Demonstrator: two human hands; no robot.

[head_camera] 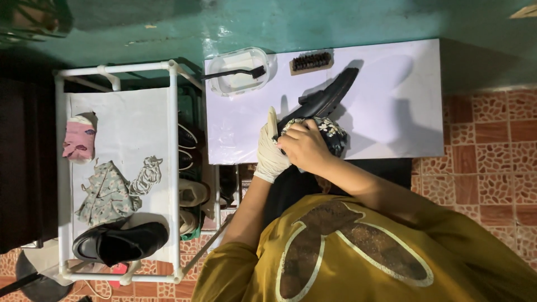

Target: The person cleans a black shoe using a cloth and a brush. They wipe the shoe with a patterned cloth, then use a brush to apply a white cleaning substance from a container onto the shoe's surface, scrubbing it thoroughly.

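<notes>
The gloved left hand (271, 152) grips a glossy black shoe (324, 100); beside it, the bare right hand (304, 146) presses a crumpled patterned cloth (331, 132) against it.

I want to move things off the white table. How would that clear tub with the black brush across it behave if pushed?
The clear tub looks like thin plastic, so probably light and apt to slide on the smooth white table. The black brush lies loose across its rim, so it would likely slip or fall off. Any contents cannot be told.

Brush (311, 61), tub (241, 70), second shoe (119, 242)
</notes>
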